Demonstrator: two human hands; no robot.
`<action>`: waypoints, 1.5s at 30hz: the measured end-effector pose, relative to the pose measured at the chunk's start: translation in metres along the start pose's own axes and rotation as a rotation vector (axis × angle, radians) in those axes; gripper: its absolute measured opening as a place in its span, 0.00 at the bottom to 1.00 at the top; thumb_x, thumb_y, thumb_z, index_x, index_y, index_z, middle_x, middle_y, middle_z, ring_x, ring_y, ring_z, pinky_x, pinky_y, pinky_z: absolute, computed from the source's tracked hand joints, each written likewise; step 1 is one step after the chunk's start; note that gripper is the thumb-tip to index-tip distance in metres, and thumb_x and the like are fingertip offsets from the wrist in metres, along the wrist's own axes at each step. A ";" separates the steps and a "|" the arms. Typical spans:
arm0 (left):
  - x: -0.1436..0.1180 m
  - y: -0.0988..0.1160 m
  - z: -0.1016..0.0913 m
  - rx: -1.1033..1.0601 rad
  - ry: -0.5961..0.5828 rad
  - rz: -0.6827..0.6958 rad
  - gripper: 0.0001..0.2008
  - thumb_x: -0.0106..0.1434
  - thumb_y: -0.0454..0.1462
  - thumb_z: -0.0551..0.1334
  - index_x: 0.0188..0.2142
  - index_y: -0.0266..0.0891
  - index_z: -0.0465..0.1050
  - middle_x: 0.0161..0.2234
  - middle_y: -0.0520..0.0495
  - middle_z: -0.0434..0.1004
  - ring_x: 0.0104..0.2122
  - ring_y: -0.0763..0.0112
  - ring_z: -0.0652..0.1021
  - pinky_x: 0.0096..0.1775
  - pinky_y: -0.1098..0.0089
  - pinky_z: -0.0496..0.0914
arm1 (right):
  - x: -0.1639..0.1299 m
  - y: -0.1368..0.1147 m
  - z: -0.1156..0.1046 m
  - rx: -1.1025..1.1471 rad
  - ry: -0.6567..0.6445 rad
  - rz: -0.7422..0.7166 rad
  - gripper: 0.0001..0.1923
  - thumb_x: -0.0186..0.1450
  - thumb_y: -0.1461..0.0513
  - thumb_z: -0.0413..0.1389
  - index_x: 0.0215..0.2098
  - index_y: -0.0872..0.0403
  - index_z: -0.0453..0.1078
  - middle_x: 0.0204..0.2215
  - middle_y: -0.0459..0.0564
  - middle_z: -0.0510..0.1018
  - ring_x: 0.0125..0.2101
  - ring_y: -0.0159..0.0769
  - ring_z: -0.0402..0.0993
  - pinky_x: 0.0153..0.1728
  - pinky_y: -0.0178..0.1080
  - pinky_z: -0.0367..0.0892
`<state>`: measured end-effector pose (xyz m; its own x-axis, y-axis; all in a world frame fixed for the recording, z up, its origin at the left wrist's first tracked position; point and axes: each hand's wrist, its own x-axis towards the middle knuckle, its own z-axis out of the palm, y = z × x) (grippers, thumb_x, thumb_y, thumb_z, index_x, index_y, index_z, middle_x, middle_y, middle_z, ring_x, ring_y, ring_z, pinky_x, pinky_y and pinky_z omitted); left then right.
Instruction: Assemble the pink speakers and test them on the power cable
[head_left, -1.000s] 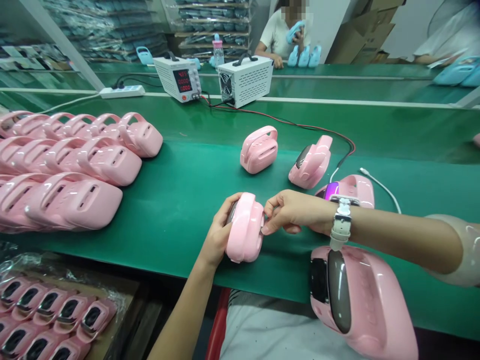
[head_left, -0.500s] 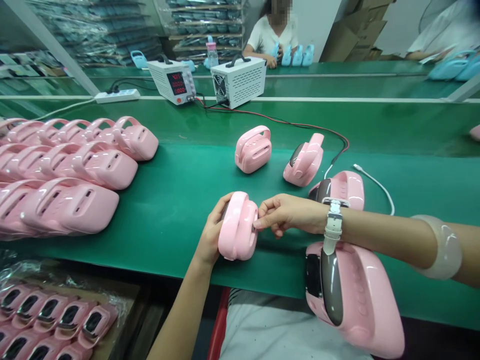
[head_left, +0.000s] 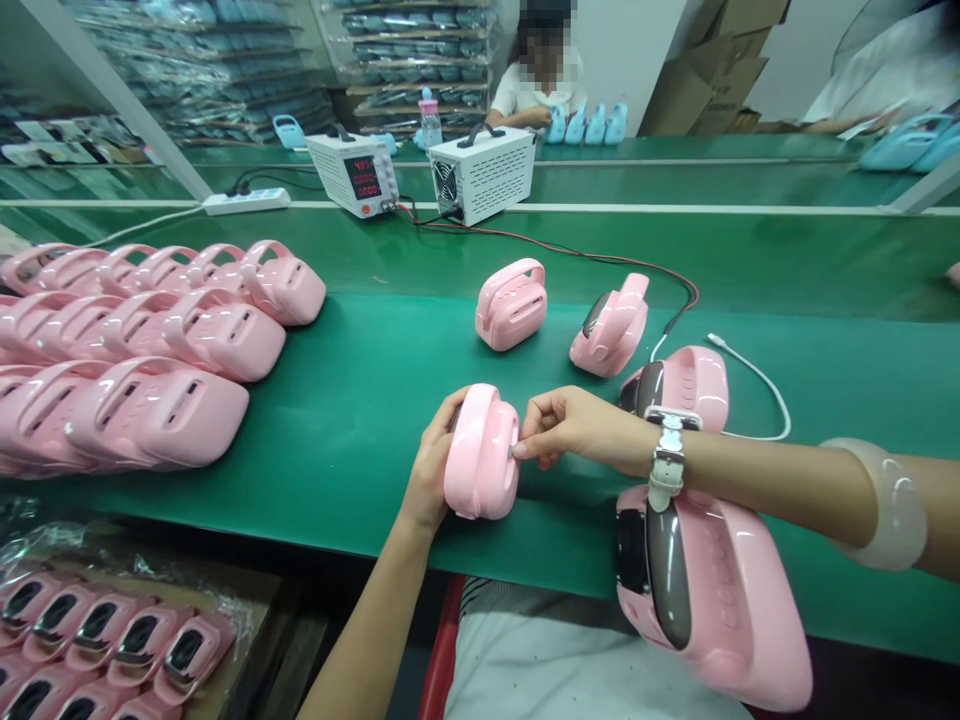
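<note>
My left hand (head_left: 433,468) is wrapped around a pink portable device with a carry handle (head_left: 480,455), which looks like a small speaker, and holds it just above the table's near edge. At the slotted side of this device, the thumb and forefinger of my right hand (head_left: 559,428) are pinched on a small grey piece (head_left: 513,452). Its exact kind is too small to make out. Under and beside my right forearm are a large pink device with a dark front (head_left: 720,590) and another pink device (head_left: 694,380), partly hidden by the wrist.
Two more pink devices, one upright (head_left: 512,308) and one tilted (head_left: 611,325), stand further back. Rows of pink devices (head_left: 157,410) fill the left. A white cable (head_left: 757,385) lies right. Behind are power supplies (head_left: 352,175). A box (head_left: 247,600) holds pink parts below; a co-worker (head_left: 540,90) sits opposite.
The grey piece between my right fingers shows more clearly at the device's side. The whole view has shifted slightly. The co-worker opposite has leaned forward, with a hand at the blue items.
</note>
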<state>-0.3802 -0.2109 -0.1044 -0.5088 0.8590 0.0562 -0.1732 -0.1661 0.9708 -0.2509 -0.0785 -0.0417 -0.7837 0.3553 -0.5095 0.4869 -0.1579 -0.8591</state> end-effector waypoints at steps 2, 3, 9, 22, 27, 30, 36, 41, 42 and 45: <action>0.000 0.000 0.000 0.022 0.012 0.023 0.21 0.59 0.44 0.58 0.49 0.39 0.72 0.46 0.48 0.76 0.44 0.60 0.74 0.44 0.68 0.68 | 0.000 0.001 0.001 0.002 0.013 -0.009 0.24 0.38 0.57 0.74 0.21 0.58 0.66 0.17 0.43 0.74 0.20 0.26 0.69 0.24 0.30 0.63; -0.001 0.000 0.000 0.032 0.011 0.028 0.21 0.59 0.44 0.57 0.49 0.39 0.72 0.46 0.48 0.76 0.44 0.60 0.74 0.44 0.69 0.68 | 0.001 0.002 0.002 0.006 0.016 -0.011 0.24 0.38 0.57 0.74 0.21 0.58 0.66 0.17 0.43 0.74 0.19 0.26 0.69 0.24 0.31 0.63; -0.002 -0.001 0.000 0.102 -0.002 0.059 0.19 0.62 0.43 0.55 0.49 0.39 0.71 0.48 0.48 0.74 0.46 0.62 0.73 0.46 0.69 0.66 | 0.003 0.006 0.003 0.050 0.049 0.002 0.25 0.36 0.57 0.75 0.18 0.57 0.64 0.15 0.42 0.71 0.17 0.25 0.66 0.21 0.30 0.61; -0.001 -0.004 0.002 0.168 0.046 0.085 0.20 0.61 0.45 0.57 0.50 0.40 0.70 0.49 0.46 0.73 0.49 0.58 0.73 0.49 0.66 0.66 | 0.005 0.014 0.004 -0.038 0.070 -0.111 0.25 0.41 0.55 0.73 0.19 0.56 0.62 0.13 0.39 0.68 0.15 0.24 0.62 0.18 0.30 0.54; 0.000 0.000 0.002 0.174 0.045 -0.024 0.21 0.60 0.44 0.59 0.52 0.40 0.69 0.52 0.46 0.72 0.52 0.56 0.71 0.52 0.66 0.65 | 0.002 -0.008 -0.007 -0.220 -0.017 -0.028 0.18 0.47 0.60 0.70 0.21 0.57 0.64 0.15 0.39 0.69 0.17 0.26 0.64 0.21 0.31 0.59; 0.004 0.010 0.000 0.204 0.004 -0.079 0.23 0.56 0.43 0.64 0.51 0.41 0.69 0.50 0.47 0.74 0.49 0.59 0.73 0.47 0.69 0.68 | -0.027 -0.042 -0.025 -0.541 -0.226 -0.139 0.12 0.52 0.62 0.67 0.21 0.56 0.69 0.20 0.42 0.73 0.22 0.27 0.67 0.23 0.31 0.60; 0.019 0.023 -0.012 0.304 -0.088 -0.147 0.30 0.49 0.48 0.70 0.50 0.42 0.67 0.51 0.42 0.72 0.50 0.53 0.73 0.45 0.67 0.70 | -0.124 -0.021 -0.081 -0.970 0.387 -0.283 0.08 0.54 0.65 0.64 0.20 0.52 0.71 0.18 0.42 0.71 0.17 0.26 0.61 0.19 0.33 0.51; 0.025 0.024 -0.016 0.406 -0.108 -0.110 0.48 0.49 0.46 0.70 0.64 0.57 0.46 0.68 0.48 0.44 0.67 0.52 0.48 0.64 0.48 0.49 | -0.147 0.082 -0.110 -0.981 0.597 -0.011 0.02 0.58 0.61 0.61 0.28 0.51 0.75 0.25 0.45 0.76 0.22 0.32 0.67 0.25 0.36 0.59; 0.025 0.025 -0.016 0.428 -0.124 -0.109 0.49 0.50 0.46 0.70 0.65 0.59 0.43 0.69 0.49 0.40 0.68 0.53 0.44 0.65 0.47 0.45 | -0.144 0.099 -0.111 -0.953 0.593 -0.018 0.05 0.59 0.61 0.60 0.33 0.50 0.77 0.28 0.46 0.76 0.24 0.33 0.68 0.27 0.36 0.61; 0.023 0.028 -0.015 0.461 -0.163 -0.084 0.48 0.53 0.46 0.68 0.66 0.60 0.40 0.70 0.50 0.37 0.68 0.54 0.41 0.64 0.44 0.41 | -0.135 0.135 -0.111 -0.861 0.592 -0.147 0.15 0.63 0.56 0.56 0.44 0.51 0.78 0.34 0.50 0.75 0.26 0.34 0.69 0.30 0.39 0.65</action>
<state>-0.4094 -0.2034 -0.0795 -0.3641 0.9310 -0.0262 0.2021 0.1064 0.9736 -0.0363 -0.0451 -0.0839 -0.6573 0.7472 -0.0982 0.6934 0.5486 -0.4672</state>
